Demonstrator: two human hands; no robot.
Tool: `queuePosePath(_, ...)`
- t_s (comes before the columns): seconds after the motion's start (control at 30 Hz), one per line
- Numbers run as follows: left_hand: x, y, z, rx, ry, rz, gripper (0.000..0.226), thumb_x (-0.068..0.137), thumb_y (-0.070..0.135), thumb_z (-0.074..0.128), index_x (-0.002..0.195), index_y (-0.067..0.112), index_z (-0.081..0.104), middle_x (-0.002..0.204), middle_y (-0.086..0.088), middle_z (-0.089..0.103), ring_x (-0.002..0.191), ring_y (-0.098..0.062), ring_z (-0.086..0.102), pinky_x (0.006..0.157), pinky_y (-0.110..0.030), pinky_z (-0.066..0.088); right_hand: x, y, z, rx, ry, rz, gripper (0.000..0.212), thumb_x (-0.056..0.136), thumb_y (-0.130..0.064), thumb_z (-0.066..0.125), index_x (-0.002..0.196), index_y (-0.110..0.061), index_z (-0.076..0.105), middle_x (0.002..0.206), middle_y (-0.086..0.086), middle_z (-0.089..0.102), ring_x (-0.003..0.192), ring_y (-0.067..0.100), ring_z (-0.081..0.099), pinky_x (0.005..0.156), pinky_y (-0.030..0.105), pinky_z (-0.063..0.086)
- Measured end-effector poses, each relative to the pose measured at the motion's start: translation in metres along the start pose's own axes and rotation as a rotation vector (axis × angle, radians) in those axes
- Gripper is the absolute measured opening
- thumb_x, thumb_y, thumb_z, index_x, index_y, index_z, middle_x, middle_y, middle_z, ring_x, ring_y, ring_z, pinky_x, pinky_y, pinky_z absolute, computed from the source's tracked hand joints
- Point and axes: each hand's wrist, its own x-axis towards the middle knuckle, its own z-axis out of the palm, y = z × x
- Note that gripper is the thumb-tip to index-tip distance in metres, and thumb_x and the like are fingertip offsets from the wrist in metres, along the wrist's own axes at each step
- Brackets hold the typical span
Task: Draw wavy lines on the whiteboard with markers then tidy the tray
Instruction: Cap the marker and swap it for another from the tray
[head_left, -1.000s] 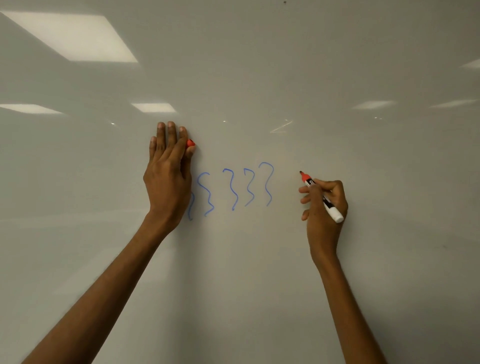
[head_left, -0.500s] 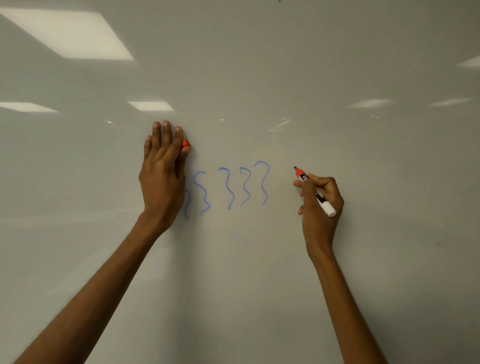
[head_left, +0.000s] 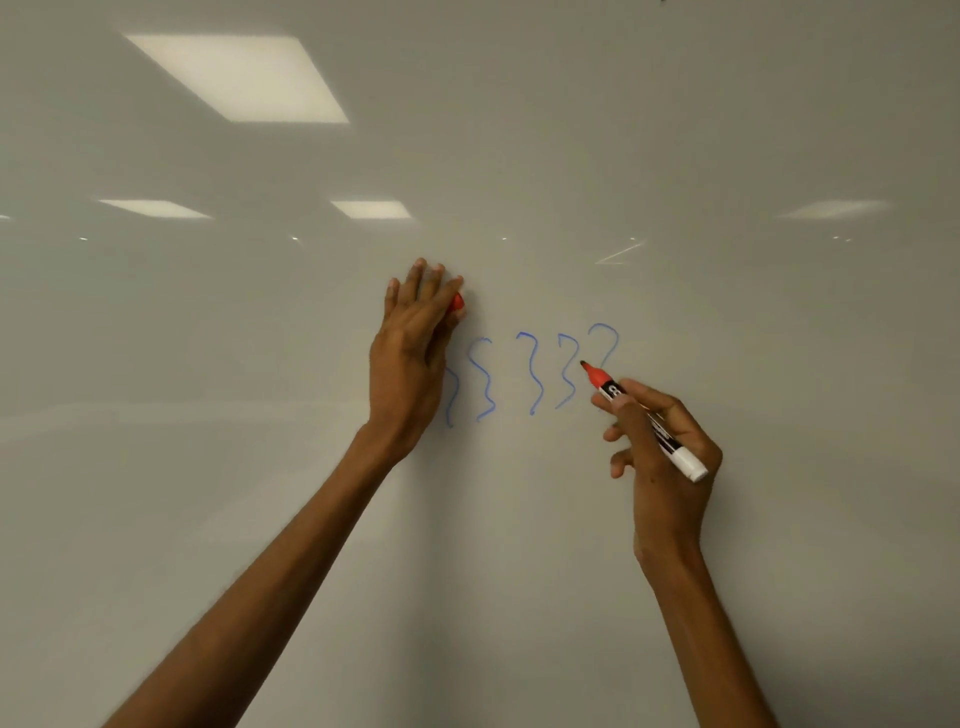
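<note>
The whiteboard (head_left: 727, 156) fills the head view. Several blue wavy lines (head_left: 535, 374) run in a row across its middle. My left hand (head_left: 410, 364) lies against the board with fingers straight, covering part of the leftmost line. A red cap (head_left: 457, 302) peeks out beside its index finger, held there by the thumb. My right hand (head_left: 660, 457) grips a red marker (head_left: 602, 382) with a white rear end. Its uncapped tip points up and left and sits over the lower part of the rightmost blue line.
Ceiling lights reflect as bright patches in the upper half of the board. No tray or other markers are in view. Both forearms reach up from the bottom edge of the view.
My right hand has moved left with the red marker, bringing the tip from open board to the rightmost blue line. My left hand has stayed on the board.
</note>
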Motion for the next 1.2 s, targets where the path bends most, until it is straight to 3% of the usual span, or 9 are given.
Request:
queuePosePath(0.17,-0.067,0.032,-0.024,-0.174,-0.019,-0.09,0.031,0.09,0.003,0.065,0.121,0.009,0.066,0.126,0.006,0.063,0.126,-0.014,0.056,0.112,-0.038,0.038,-0.022,-0.014,0.031,0.099,-0.189,0.106,0.016,0.085,-0.021,0.065,0.092,-0.01,0.074,0.083,0.012,0.075,0.059,0.02,0.056,0.046,0.024,0.041)
queuePosePath(0.23,-0.092,0.044,-0.038,-0.221,-0.043,-0.18,0.034,0.088,0.005,0.069,0.121,0.01,0.066,0.118,0.005,0.068,0.113,-0.008,0.063,0.1,-0.028,0.047,-0.035,-0.01,0.039,0.077,-0.213,0.141,0.013,0.086,-0.021,0.065,0.083,-0.014,0.076,0.076,0.01,0.074,0.056,0.018,0.056,0.046,0.023,0.042)
queuePosePath(0.3,-0.113,0.05,-0.053,-0.257,-0.088,-0.275,0.037,0.088,0.008,0.07,0.124,0.012,0.063,0.114,0.008,0.07,0.11,-0.003,0.064,0.093,-0.015,0.046,-0.046,-0.004,0.044,0.047,-0.221,0.155,0.015,0.087,-0.02,0.064,0.079,-0.016,0.075,0.072,0.009,0.073,0.054,0.017,0.056,0.046,0.022,0.043)
queuePosePath(0.37,-0.129,0.05,-0.065,-0.296,-0.126,-0.345,0.033,0.088,0.008,0.07,0.118,0.014,0.06,0.109,0.012,0.07,0.108,-0.002,0.065,0.091,-0.012,0.045,-0.056,0.003,0.047,0.028,-0.231,0.168,0.016,0.086,-0.021,0.062,0.078,-0.016,0.074,0.069,0.009,0.073,0.053,0.017,0.056,0.046,0.023,0.043)
queuePosePath(0.6,-0.152,0.038,-0.089,-0.284,-0.155,-0.408,0.022,0.088,0.008,0.069,0.108,0.012,0.062,0.108,0.006,0.071,0.104,-0.007,0.067,0.092,-0.017,0.049,-0.079,0.02,0.055,-0.036,-0.288,0.219,0.019,0.084,-0.025,0.061,0.072,-0.025,0.075,0.065,0.005,0.072,0.051,0.014,0.059,0.047,0.022,0.046)
queuePosePath(0.87,-0.158,0.024,-0.104,-0.153,-0.273,-0.313,0.022,0.086,0.018,0.072,0.108,0.017,0.072,0.1,0.015,0.072,0.094,-0.004,0.068,0.084,-0.02,0.051,-0.086,0.031,0.055,-0.098,-0.386,0.365,0.017,0.092,-0.014,0.061,0.08,-0.011,0.072,0.066,0.007,0.072,0.051,0.014,0.058,0.048,0.023,0.049)
queuePosePath(1.0,-0.161,0.026,-0.106,-0.28,-0.36,-0.481,0.019,0.088,0.022,0.068,0.105,0.014,0.072,0.094,0.011,0.074,0.091,-0.005,0.069,0.081,-0.015,0.049,-0.089,0.036,0.053,-0.06,-0.365,0.422,0.02,0.093,-0.017,0.059,0.084,-0.004,0.071,0.067,0.009,0.071,0.051,0.016,0.057,0.048,0.023,0.048)
queuePosePath(1.1,-0.166,0.029,-0.102,-0.32,-0.376,-0.505,0.021,0.092,0.021,0.064,0.109,0.011,0.071,0.093,0.005,0.075,0.092,-0.01,0.07,0.077,-0.014,0.048,-0.094,0.038,0.055,-0.049,-0.333,0.416,0.022,0.094,-0.016,0.058,0.081,-0.005,0.072,0.064,0.01,0.07,0.05,0.017,0.056,0.047,0.024,0.047)
queuePosePath(1.2,-0.173,0.035,-0.097,-0.367,-0.361,-0.54,0.02,0.095,0.019,0.061,0.109,0.011,0.072,0.091,0.004,0.075,0.092,-0.013,0.07,0.079,-0.023,0.053,-0.102,0.042,0.055,-0.069,-0.277,0.403,0.025,0.095,-0.015,0.057,0.075,-0.01,0.073,0.06,0.008,0.068,0.048,0.017,0.057,0.045,0.024,0.048)
